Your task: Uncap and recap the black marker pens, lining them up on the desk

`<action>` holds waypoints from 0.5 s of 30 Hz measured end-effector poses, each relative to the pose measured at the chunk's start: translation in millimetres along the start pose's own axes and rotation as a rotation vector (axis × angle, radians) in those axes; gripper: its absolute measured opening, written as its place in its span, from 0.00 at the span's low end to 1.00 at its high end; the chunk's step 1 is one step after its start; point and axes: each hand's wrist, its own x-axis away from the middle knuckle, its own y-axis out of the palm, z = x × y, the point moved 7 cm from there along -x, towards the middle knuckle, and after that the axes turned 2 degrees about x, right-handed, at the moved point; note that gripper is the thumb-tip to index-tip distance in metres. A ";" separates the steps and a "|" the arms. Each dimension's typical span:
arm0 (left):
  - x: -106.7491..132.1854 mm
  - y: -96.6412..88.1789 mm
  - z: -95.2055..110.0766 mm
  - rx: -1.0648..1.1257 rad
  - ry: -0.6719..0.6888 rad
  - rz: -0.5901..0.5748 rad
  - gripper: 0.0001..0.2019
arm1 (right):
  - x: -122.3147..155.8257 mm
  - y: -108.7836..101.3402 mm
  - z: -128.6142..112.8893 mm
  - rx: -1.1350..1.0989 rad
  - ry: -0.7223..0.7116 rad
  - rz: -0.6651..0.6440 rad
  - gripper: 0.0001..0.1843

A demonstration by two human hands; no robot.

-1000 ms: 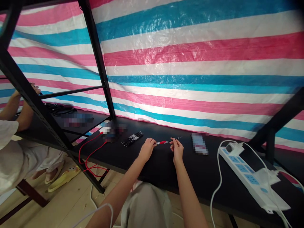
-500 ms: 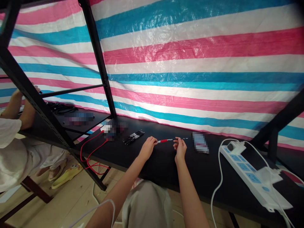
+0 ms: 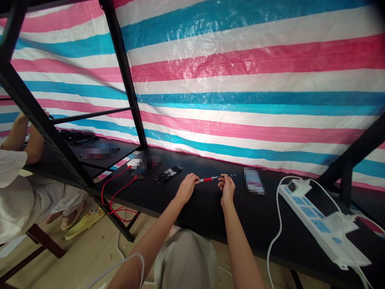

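Note:
My left hand [image 3: 188, 187] is closed in a pinch on the left end of a slim pen [image 3: 207, 179] with a red band. My right hand [image 3: 227, 189] pinches the pen's other end, near its dark part. A thin pointed tip [image 3: 233, 175] sticks out to the right beyond those fingers. Whether the dark part is joined to the red-banded body or separate, I cannot tell. The pen lies level, just above the black tabletop [image 3: 207, 216]. Several black pens [image 3: 169, 174] lie side by side to the left of my left hand.
A blurred-out packet [image 3: 254, 180] lies right of my hands. Further right is a white power strip [image 3: 319, 220] with plugs and cables. Red cables [image 3: 112, 196] hang off the table's left. Black metal posts [image 3: 126, 72] frame the bench; another person's arm [image 3: 34, 144] is at far left.
My right hand has shifted slightly left, toward my left hand, and the tip has moved with it. My left hand stays in place on the pen.

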 end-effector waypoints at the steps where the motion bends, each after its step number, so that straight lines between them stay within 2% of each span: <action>1: 0.1 -0.7 0.7 0.005 -0.003 0.000 0.07 | -0.4 -1.0 0.3 -0.001 -0.001 0.010 0.16; 6: 0.6 -5.3 3.0 0.032 -0.013 0.028 0.07 | -2.2 -6.8 1.8 -0.044 0.004 0.056 0.16; 15: 0.3 -6.4 3.2 0.036 -0.009 0.040 0.07 | 0.4 -1.0 -1.3 -0.065 -0.010 0.021 0.16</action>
